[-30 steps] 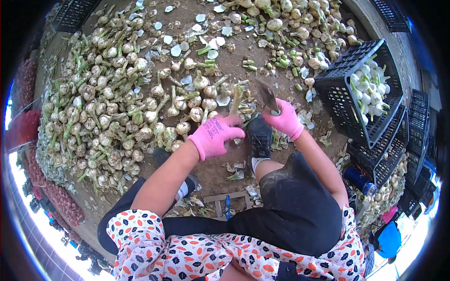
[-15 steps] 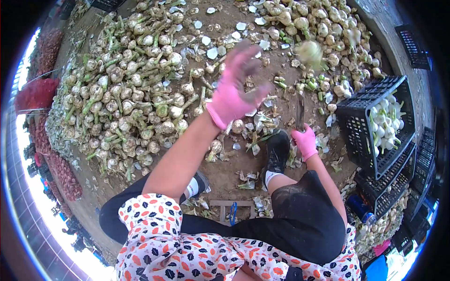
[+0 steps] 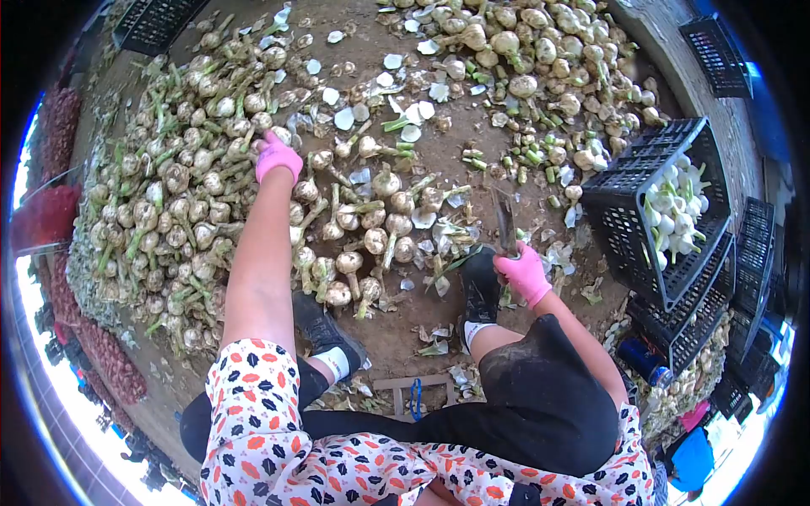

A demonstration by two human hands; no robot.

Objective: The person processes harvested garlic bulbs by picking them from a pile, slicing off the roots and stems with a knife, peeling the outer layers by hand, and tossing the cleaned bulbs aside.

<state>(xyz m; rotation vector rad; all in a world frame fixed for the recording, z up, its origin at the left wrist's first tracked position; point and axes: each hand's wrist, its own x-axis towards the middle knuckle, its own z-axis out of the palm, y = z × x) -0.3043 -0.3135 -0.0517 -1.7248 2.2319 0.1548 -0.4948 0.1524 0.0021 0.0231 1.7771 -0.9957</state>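
My left hand (image 3: 277, 158), in a pink glove with soiled fingers, reaches into the large pile of garlic bulbs (image 3: 207, 160) with stems on the left. Its fingertips blend in with the bulbs, so whether they grip one is unclear. My right hand (image 3: 523, 274), also gloved in pink, is closed round the handle of a knife (image 3: 504, 223) beside my right shoe (image 3: 481, 287). The blade points away from me. Several loose garlic bulbs (image 3: 375, 240) with stems lie on the ground between my hands.
Trimmed garlic bulbs (image 3: 540, 51) are heaped at the far right, with cut stem pieces (image 3: 531, 156) nearby. A tilted black crate (image 3: 629, 198) at right holds white garlic (image 3: 677, 207). More crates (image 3: 751, 270) stand beyond it. Peeled skins (image 3: 344, 118) litter the ground. A blue can (image 3: 645, 358) lies near the crates.
My left hand has swung left from mid-air to the pile. The garlic bulb flying toward the right heap is no longer in the air. My right hand stays low with the knife.
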